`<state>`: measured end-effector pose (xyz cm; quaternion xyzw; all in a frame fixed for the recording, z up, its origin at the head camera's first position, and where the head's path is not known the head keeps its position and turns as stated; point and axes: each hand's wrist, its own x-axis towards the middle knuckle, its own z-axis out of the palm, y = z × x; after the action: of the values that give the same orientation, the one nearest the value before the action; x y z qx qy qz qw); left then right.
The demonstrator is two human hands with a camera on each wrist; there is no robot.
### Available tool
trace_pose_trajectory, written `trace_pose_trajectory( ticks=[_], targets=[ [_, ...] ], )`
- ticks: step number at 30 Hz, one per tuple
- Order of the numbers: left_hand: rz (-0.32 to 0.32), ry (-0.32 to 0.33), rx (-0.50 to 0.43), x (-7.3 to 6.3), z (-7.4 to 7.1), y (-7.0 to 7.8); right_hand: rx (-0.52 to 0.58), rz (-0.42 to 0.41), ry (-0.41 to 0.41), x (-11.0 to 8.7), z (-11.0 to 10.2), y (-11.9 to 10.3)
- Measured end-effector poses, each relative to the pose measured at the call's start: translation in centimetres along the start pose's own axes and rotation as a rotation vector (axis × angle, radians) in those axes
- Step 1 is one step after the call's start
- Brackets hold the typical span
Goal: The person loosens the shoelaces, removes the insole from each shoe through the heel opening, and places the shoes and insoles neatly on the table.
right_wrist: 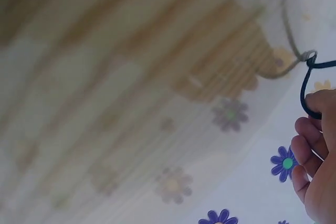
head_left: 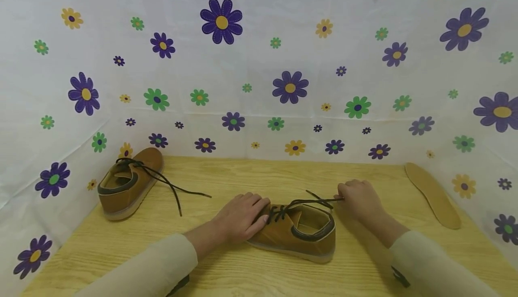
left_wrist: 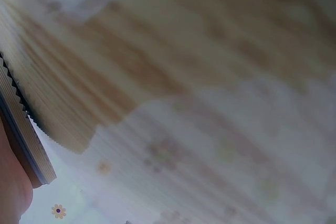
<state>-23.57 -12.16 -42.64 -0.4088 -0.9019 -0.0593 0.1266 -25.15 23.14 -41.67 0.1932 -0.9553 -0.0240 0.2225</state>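
A brown leather shoe with dark laces sits on the wooden table, its toe pointing left. Over its toe lies my left hand, gripping it with the thumb on the near side. In the left wrist view, part of this hand shows against the edge of the shoe's sole. My right hand pinches a shoelace and holds it stretched out to the right of the shoe's opening. The lace runs into the curled fingers of the right hand in the right wrist view.
A second brown shoe stands at the table's back left, its dark laces trailing right. A tan insole lies at the right. White flowered cloth encloses the back and sides of the table.
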Motion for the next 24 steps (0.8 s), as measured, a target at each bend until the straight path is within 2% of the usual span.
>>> trace_pose_trajectory(
  ticks=[7,15,20,24],
  targets=[
    [-0.004,-0.008,-0.001,0.0,0.0,0.0,0.029,0.057,-0.033,-0.8,-0.3,1.7],
    [0.005,0.005,0.005,0.0,0.2,-0.1,-0.030,0.177,-0.218,-1.7,-0.9,2.6],
    [0.002,0.004,-0.001,-0.1,0.3,0.0,0.040,0.228,-0.263,-2.0,-0.7,3.2],
    [-0.003,-0.007,0.008,0.1,0.4,-0.1,0.147,0.276,-0.274,-1.5,-0.9,3.1]
  ],
)
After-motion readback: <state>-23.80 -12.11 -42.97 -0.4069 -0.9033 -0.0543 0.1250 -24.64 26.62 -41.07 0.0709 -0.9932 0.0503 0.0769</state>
